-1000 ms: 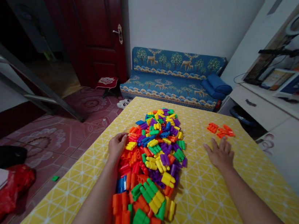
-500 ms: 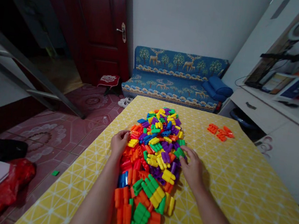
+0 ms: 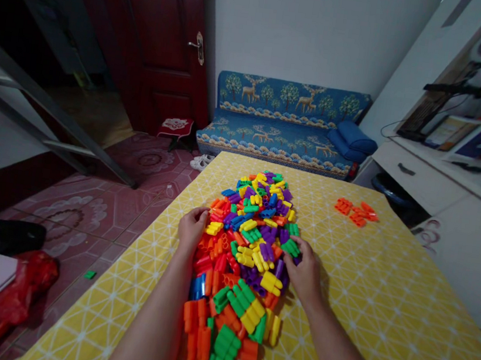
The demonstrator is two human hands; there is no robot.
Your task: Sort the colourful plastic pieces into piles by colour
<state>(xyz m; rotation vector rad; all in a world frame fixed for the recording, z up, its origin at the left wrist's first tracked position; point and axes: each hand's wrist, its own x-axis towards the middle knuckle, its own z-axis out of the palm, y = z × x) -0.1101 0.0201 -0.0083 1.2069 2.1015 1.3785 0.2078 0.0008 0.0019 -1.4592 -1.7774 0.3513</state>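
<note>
A long heap of bullet-shaped plastic toy blocks (image 3: 252, 258) in red, orange, yellow, green, blue and purple runs down the table. At its left edge, my left hand (image 3: 191, 229) rests with fingers curled together beside orange blocks and a yellow block (image 3: 214, 228). What its fingertips hold, if anything, is hidden. On the opposite side my right hand (image 3: 305, 274) has its thumb and fingers closed around a green block (image 3: 290, 247) at the heap's edge. Purple blocks lie under and beside those fingers.
A yellow patterned cloth (image 3: 367, 291) covers the table. Several orange blocks (image 3: 357, 212) lie apart at the far right. Behind stands a blue sofa (image 3: 273, 131); a white cabinet (image 3: 459, 232) is on the right. One green piece (image 3: 90, 274) lies on the floor.
My right hand has shifted slightly left and toward me, its fingers closing around the green block, which has turned a little. My left hand has barely moved.
</note>
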